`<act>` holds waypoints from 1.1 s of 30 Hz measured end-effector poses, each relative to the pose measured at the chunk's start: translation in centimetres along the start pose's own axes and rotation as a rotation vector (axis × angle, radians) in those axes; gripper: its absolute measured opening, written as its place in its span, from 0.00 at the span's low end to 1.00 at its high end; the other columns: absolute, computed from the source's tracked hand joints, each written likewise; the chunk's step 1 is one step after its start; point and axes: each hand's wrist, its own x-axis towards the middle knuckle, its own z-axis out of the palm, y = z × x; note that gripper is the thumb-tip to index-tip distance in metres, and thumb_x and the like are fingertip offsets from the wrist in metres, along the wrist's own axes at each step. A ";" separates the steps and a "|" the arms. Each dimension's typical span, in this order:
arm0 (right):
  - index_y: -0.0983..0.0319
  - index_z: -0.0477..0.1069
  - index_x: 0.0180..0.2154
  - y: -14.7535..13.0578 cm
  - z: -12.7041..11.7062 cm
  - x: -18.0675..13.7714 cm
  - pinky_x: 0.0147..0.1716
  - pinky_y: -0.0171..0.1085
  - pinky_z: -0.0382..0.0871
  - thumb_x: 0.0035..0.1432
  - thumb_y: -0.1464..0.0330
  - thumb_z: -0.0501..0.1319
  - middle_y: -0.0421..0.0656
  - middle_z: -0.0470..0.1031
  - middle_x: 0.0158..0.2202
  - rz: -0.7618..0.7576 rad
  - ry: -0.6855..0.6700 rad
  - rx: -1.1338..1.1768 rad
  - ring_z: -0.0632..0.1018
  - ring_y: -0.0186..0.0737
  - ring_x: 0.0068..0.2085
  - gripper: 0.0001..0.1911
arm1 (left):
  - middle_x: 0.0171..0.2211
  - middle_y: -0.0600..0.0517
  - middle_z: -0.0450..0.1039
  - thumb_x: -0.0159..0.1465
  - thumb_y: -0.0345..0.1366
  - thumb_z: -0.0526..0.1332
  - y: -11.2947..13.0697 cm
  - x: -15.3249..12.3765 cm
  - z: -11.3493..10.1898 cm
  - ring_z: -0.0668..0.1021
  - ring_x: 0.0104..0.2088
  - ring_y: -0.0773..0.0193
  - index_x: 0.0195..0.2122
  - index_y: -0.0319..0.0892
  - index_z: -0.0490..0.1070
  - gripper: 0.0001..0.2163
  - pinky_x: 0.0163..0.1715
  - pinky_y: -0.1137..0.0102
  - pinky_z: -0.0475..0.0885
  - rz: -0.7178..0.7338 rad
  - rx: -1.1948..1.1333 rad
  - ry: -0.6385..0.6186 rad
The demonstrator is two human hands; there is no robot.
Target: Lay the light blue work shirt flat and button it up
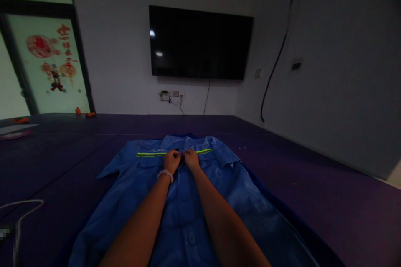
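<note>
A blue short-sleeved work shirt point(216, 179) lies spread on a purple surface, its collar at the far end. Yellow-green stripes cross its chest, with pale lettering above the left one. My left hand point(172, 161), with a beaded bracelet point(165, 174) at the wrist, pinches the front edge of the shirt at chest height. Right beside it, my right hand point(191, 158) pinches the other side of the same front opening. The fingertips nearly meet, and what lies between them is too small and dark to make out. Further down the front, a button point(191, 239) shows on the placket.
The purple tabletop point(313, 187) reaches to the wall, where a television point(200, 44) hangs. A white cable point(21, 212) lies at the left near edge. Orange objects point(90, 114) stand by the glass door point(56, 58). A black cable point(275, 64) hangs along the right wall.
</note>
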 end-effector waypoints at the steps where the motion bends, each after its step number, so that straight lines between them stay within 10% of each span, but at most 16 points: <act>1: 0.64 0.69 0.24 0.0 0.0 0.0 0.22 0.30 0.57 0.56 0.64 0.50 0.40 0.66 0.20 -0.007 0.004 -0.004 0.67 0.33 0.22 0.15 | 0.24 0.51 0.72 0.54 0.27 0.58 0.0 0.0 0.0 0.74 0.28 0.66 0.25 0.37 0.72 0.04 0.32 0.73 0.67 0.001 0.003 0.002; 33: 0.65 0.69 0.20 -0.5 -0.6 -0.5 0.18 0.28 0.55 0.51 0.67 0.53 0.40 0.67 0.16 -0.005 0.042 -0.057 0.67 0.31 0.18 0.12 | 0.25 0.50 0.72 0.57 0.26 0.57 0.1 0.0 -0.1 0.74 0.28 0.66 0.25 0.37 0.71 0.05 0.32 0.73 0.66 0.044 0.026 -0.041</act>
